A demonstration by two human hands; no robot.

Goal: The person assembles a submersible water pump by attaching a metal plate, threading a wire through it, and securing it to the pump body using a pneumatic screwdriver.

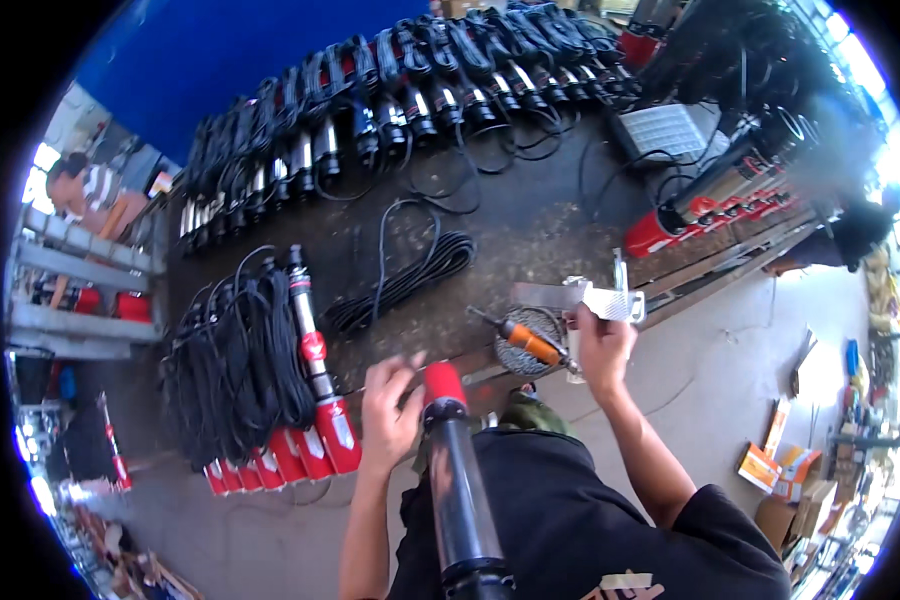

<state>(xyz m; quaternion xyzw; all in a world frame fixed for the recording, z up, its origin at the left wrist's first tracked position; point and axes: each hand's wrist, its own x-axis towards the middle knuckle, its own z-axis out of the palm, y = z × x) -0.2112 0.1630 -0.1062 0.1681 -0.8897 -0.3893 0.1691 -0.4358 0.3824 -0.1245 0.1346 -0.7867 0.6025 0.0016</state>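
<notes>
My left hand [392, 405] is beside the red end cap [443, 383] of a long shiny metal pump cylinder [463, 490], which stretches down along my body. Its fingers are curved and apart, and I see nothing between them; whether a fingertip touches the cap I cannot tell. In my right hand [604, 352] the fingers close on a silver-white metal device [608, 302] with upright arms and a flat plate, its exact kind unclear. Just left of that hand, an orange-handled tool [532, 343] lies across a round dish of small metal bits [515, 362] at the bench edge.
Pumps with coiled black cables [410, 80] line the back of the dark bench [540, 225]. A loose cable coil [410, 280] lies mid-bench. More red-ended pumps [338, 435] stand at left, others [660, 228] at right. Another person [100, 195] is at far left.
</notes>
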